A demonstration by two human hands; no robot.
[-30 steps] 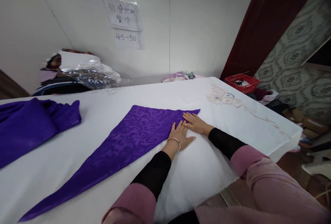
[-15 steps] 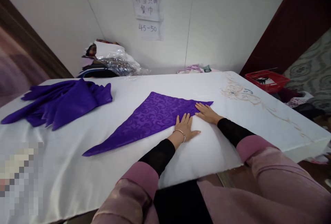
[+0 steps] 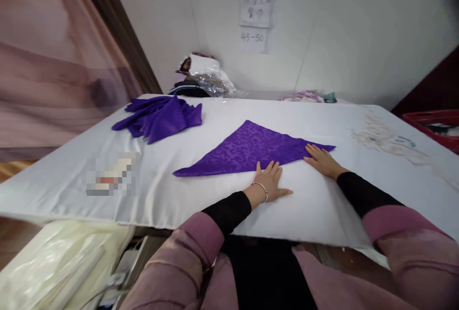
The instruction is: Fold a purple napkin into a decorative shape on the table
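A purple patterned cloth [image 3: 247, 147] lies folded into a triangle, its long edge towards me and its peak pointing away. My left hand [image 3: 270, 181], with a bracelet at the wrist, rests flat with fingers spread, fingertips on the cloth's near edge. Close to the triangle's right corner, my right hand [image 3: 322, 160] lies flat on the cloth with its fingers extended. Neither hand grasps anything. Further left, a loose heap of purple cloth [image 3: 167, 118] sits crumpled on the table.
White fabric covers the table [image 3: 215, 205]. A pixelated item [image 3: 113, 176] lies at the left. Bagged textiles [image 3: 206, 78] and pink cloth [image 3: 304, 96] are along the wall, under a paper sign [image 3: 254, 16]. A red basket [image 3: 433, 126] stands at the right.
The view has swung left, so the scene sits further right. My hands are further apart: my right hand is nearer the triangle's right corner, my left further from it.
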